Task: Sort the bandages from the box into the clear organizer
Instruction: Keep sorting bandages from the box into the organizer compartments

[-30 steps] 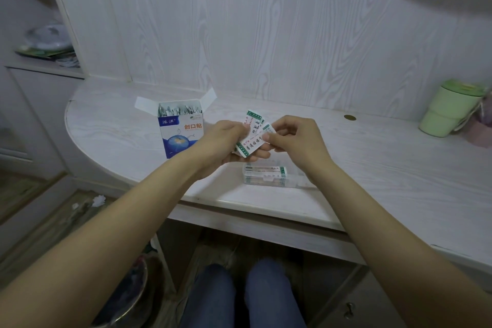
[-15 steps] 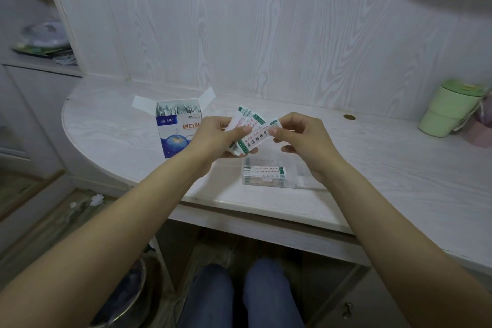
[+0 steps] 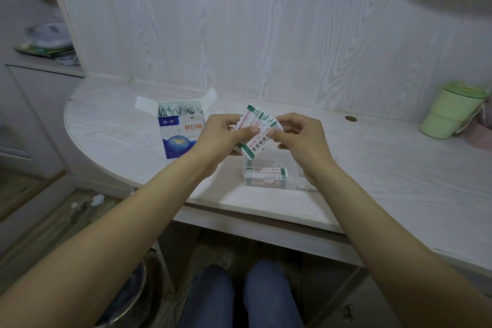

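Left hand curled around a fanned stack of bandages, thumb pressed across the front wrappers, fingers hidden behind. Right hand pinching the foremost strip of that fan at its right edge between thumb and forefinger, remaining fingers curled loosely beneath. Stack held above the bench, over its front-middle portion and clear of the surface. Wrappers flat, thin, rectangular, white paper with green end bands and red printed characters; long axes tilted, running from lower left to upper right, upper ends spread apart toward the back wall. Clear organizer of transparent hard plastic, low and rectangular, resting on the bench close to the front edge, directly below the hands; several wrapped strips inside, lying flat with long axes parallel to the front edge. Exact compartment layout not discernible through the plastic. Box of glossy card, blue and white with orange characters, standing upright toward the rounded left end of the bench, just beside the left hand; top flaps splayed open to both sides, packed with upright silvery wrapper edges. Bench surface pale, whitewashed wood grain, left end curved, front edge rounded. Back wall in matching wood-grain panelling. Pale green lidded cup, smooth plastic, at the far right against the wall. Small round brass-coloured disc set in the bench toward the back edge.
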Tool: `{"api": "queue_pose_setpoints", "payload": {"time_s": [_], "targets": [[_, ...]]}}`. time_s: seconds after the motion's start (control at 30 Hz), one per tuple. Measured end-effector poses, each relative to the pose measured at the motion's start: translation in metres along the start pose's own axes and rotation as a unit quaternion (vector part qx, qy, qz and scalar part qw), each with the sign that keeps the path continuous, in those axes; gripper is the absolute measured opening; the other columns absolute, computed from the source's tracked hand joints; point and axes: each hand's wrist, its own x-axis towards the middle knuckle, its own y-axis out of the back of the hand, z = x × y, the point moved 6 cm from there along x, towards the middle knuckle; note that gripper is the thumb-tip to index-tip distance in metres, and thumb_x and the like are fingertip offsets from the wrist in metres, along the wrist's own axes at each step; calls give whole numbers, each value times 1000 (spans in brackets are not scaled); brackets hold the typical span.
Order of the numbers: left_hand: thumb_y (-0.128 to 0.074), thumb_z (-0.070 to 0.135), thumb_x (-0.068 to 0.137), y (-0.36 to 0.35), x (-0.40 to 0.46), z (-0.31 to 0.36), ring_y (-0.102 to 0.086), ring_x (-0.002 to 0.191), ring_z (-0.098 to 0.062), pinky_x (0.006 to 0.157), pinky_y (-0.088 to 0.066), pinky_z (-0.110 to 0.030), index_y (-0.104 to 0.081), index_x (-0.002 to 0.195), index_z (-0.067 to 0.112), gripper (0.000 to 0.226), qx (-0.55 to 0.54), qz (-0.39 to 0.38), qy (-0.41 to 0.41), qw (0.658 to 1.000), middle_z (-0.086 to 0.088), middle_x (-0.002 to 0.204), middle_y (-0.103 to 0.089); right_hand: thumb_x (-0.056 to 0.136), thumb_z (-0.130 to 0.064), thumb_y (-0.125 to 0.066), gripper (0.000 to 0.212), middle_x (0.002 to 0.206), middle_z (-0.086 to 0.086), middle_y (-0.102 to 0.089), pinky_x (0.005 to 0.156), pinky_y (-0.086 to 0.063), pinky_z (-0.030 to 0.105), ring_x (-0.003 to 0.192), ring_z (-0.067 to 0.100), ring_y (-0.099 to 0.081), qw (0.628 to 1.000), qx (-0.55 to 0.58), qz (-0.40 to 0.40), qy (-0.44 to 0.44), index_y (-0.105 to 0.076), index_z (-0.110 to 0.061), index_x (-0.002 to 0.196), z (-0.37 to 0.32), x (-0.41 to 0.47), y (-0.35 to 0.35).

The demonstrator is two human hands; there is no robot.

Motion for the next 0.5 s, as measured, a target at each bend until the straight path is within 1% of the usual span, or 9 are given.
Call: {"api": "queue_pose_setpoints", "payload": {"time_s": [0.07,0.13,0.2,0.27,0.33,0.5], "targets": [[-66,15,88,0,0,1,-71,67,-10,59,-57,-23,-69,91,20,7,0,6,0,1000,2,75,-73,84,0,-66,12,81,0,-71,62,-53,17,72,6,-66,1000,4,-1,2,-67,-11,90,0,0,0],[-60,20,92,-1,0,1,-70,68,-11,62,-59,-25,-69,90,20,9,-2,1,5,1000,-1,80,-73,85,1,-65,11,78,-1,-70,62,-54,16,71,5,-66,1000,6,2,3,-66,-10,88,0,0,0],[-55,22,95,-1,0,1,-70,71,-12,66,-60,-27,-70,93,18,15,9,-4,8,1000,-3,83,-73,86,0,-64,11,77,0,-69,62,-53,16,71,7,-65,1000,13,4,0,-65,-11,89,1,0,0],[-56,21,95,-1,0,1,-70,73,-13,67,-60,-27,-70,98,19,14,27,-2,0,1000,-2,86,-73,86,0,-63,15,77,0,-69,62,-52,16,73,10,-67,1000,13,-1,-2,-65,-13,94,1,-1,-1],[-59,19,93,0,0,2,-70,70,-12,65,-59,-26,-70,95,21,11,31,4,-6,999,-1,84,-73,86,1,-62,19,75,0,-68,62,-52,17,73,11,-67,1000,15,-7,0,-65,-15,97,1,-1,-2],[-65,14,89,2,1,4,-70,65,-8,57,-56,-21,-69,89,19,7,53,15,-23,998,2,80,-72,86,2,-61,15,79,2,-69,61,-54,16,70,7,-65,1000,9,-12,-4,-64,-13,84,-1,-2,-3]]}}
